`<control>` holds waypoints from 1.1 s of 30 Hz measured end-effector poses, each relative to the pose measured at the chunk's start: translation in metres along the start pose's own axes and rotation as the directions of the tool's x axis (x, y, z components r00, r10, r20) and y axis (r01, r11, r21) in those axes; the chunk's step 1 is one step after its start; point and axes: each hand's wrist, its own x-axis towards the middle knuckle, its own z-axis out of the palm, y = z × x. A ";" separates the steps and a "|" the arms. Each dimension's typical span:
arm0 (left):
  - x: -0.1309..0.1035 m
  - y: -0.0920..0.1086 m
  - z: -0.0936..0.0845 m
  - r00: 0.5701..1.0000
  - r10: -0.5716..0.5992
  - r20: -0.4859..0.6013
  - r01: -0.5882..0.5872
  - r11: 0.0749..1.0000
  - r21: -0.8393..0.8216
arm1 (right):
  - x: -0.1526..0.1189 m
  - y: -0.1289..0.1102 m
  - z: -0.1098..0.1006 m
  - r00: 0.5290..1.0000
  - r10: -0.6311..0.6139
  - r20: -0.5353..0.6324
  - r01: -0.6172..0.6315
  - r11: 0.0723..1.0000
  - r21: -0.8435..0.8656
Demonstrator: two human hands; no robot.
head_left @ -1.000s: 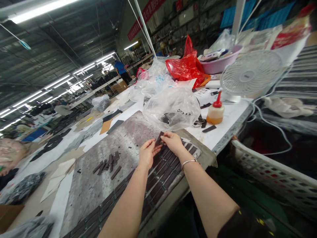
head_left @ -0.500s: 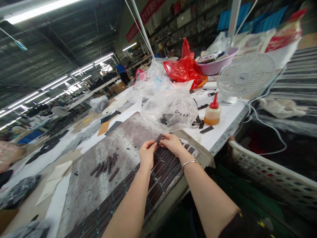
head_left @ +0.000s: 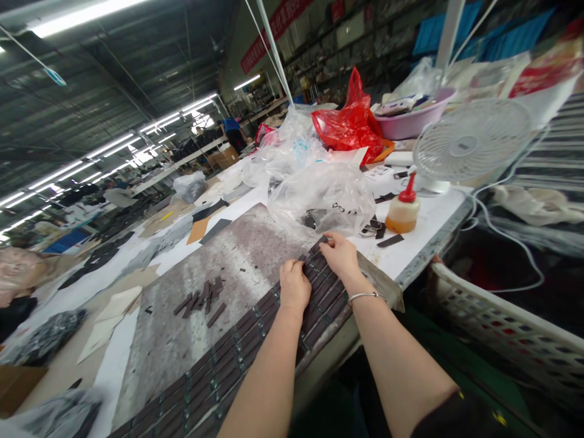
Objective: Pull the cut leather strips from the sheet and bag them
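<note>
Rows of dark brown strips (head_left: 246, 331) lie side by side along the near edge of a grey, worn board (head_left: 159, 340). At the far end of these rows, my right hand (head_left: 341, 255) pinches one end of a small dark strip (head_left: 316, 248). My left hand (head_left: 294, 285) is closed at the strip's other end, its fingertips partly hidden, low over the laid rows. A loose pile of similar strips (head_left: 207, 295) rests on the board to the left of my hands.
Beyond the board are clear plastic bags (head_left: 323, 194), a glue bottle with a red nozzle (head_left: 404, 207), a white fan (head_left: 469, 143) and a red bag (head_left: 353, 125). A white plastic basket (head_left: 506, 310) stands at the right, below the table edge. Paper sheets (head_left: 109, 313) lie left.
Both hands have lowered the strip from above the board onto the far end of the rows. My hands are now further apart, and the view has shifted slightly.
</note>
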 end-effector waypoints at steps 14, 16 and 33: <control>0.002 0.010 -0.007 0.997 -0.010 0.079 0.007 0.999 0.042 | 0.020 -0.004 0.021 0.992 -0.084 0.093 0.109 0.944 -0.312; 0.002 0.010 -0.006 0.997 -0.013 0.082 0.009 0.999 0.046 | 0.023 -0.005 0.023 0.991 -0.084 0.103 0.115 0.931 -0.346; 0.001 0.011 -0.007 0.995 0.007 0.096 -0.013 0.998 0.067 | 0.037 -0.007 0.024 0.985 -0.081 0.150 0.137 0.897 -0.419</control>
